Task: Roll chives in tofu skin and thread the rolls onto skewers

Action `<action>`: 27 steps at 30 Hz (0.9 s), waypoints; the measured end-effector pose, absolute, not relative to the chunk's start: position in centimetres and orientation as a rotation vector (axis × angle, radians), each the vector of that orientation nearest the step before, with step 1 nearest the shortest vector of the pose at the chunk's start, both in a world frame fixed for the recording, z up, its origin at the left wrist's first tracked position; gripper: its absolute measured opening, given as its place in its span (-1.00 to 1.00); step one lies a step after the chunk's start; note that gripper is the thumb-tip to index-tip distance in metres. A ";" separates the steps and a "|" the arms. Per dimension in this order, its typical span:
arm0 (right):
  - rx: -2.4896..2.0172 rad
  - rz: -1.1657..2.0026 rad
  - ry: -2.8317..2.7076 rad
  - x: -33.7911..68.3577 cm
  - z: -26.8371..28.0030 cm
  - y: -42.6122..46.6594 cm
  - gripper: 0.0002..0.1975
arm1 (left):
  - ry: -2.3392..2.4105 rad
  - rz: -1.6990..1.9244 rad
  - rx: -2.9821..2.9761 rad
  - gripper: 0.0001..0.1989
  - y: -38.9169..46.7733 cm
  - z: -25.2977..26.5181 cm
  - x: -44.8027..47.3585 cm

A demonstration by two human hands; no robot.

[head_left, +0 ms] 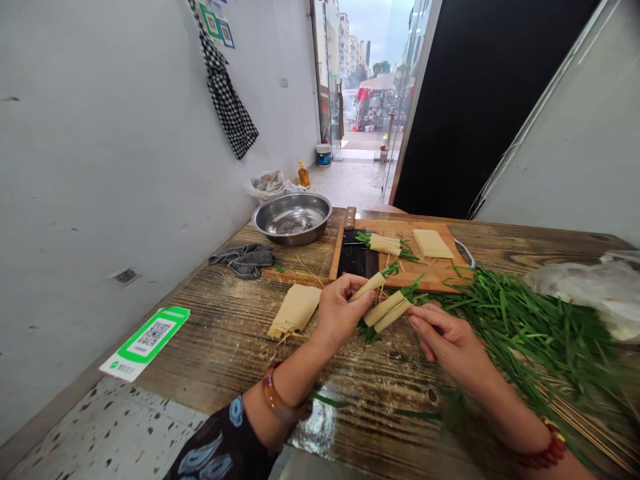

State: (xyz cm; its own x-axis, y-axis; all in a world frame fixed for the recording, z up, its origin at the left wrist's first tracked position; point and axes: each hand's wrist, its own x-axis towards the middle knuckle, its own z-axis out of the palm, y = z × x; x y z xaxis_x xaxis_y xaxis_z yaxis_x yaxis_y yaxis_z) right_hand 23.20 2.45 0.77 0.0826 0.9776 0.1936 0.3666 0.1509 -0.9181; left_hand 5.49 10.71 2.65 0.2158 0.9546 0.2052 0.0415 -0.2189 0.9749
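Observation:
Between the thumb and fingers of my left hand (343,307) is a tofu-skin roll (369,285) with green chives poking from its end. My right hand (445,337) is closed in a pinch at the side of two similar rolls (387,312) lying side by side, seemingly on a thin skewer mostly hidden by the rolls and fingers. The left roll sits just above these two, close to them. A stack of folded tofu-skin sheets (295,308) lies on the wooden table left of my left hand.
Beyond my hands, a cutting board (405,263) bears a cleaver (356,257), finished rolls (387,245) and tofu-skin sheets (434,244). Loose chives (530,327) and bamboo skewers (585,423) lie right. A steel basin (293,219), grey cloth (243,260) and QR card (147,341) are left.

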 end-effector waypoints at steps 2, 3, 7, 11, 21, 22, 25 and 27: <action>-1.378 0.795 -1.452 23.2 0.8 2.4 -0.65 | 0.988 1.170 1.514 -0.83 10.7 2.6 5.5; -1.379 0.798 -1.450 23.2 0.9 2.5 -0.65 | 0.989 1.172 1.519 -0.83 10.7 2.6 5.5; -1.397 0.827 -1.440 23.3 0.7 2.5 -0.64 | 0.985 1.170 1.523 -0.84 10.7 2.6 5.5; -1.407 0.843 -1.432 23.3 0.5 2.5 -0.64 | 0.990 1.180 1.594 -0.86 10.5 2.9 5.5; -1.415 0.936 -1.433 23.5 0.0 2.6 -0.61 | 1.073 1.326 2.083 -0.91 10.1 3.3 5.0; -1.409 0.940 -1.430 23.5 0.1 2.6 -0.62 | 1.075 1.326 2.091 -0.91 10.1 3.3 5.0; -1.393 0.940 -1.401 23.3 0.4 2.5 -0.62 | 1.047 1.328 2.125 -0.93 10.2 3.1 4.9; -1.392 0.936 -1.383 23.2 0.5 2.5 -0.62 | 0.998 1.345 2.166 -0.94 10.3 3.0 4.9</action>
